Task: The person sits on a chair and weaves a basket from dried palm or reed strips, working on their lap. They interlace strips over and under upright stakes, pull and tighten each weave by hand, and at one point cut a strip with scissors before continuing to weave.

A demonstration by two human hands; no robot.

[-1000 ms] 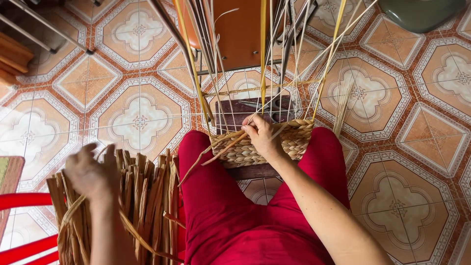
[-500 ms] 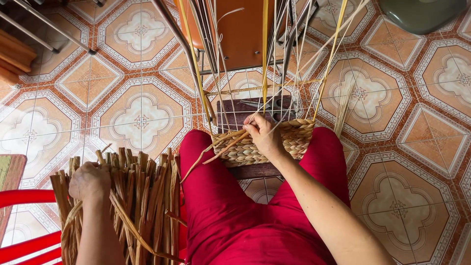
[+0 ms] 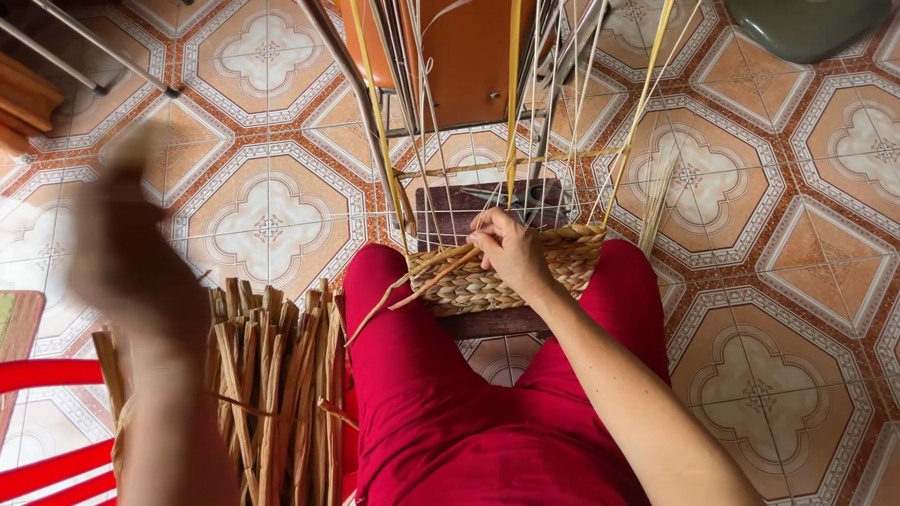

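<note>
A half-woven straw basket (image 3: 487, 286) sits between my knees on a dark wooden stool (image 3: 487, 323), with thin wire uprights (image 3: 562, 112) and yellow strips rising from its rim. My right hand (image 3: 511, 248) rests on the near rim, its fingers pinched on loose straw strands (image 3: 427, 276) that trail to the left. My left hand (image 3: 127, 253) is lifted above a bundle of dried straw stalks (image 3: 272, 375) at my left thigh. It is heavily blurred, so its fingers and anything in them are unclear.
I wear red trousers (image 3: 441, 412). A red chair frame (image 3: 47, 375) is at the lower left, and an orange wooden seat (image 3: 469, 56) stands beyond the basket. Scissors (image 3: 525, 195) lie on the dark board behind the basket. A green object (image 3: 806, 23) is at the top right. The floor is patterned tile (image 3: 272, 215).
My left hand has gone down into the straw bundle and come up fast to the left, now blurred. My right hand stays on the basket rim.
</note>
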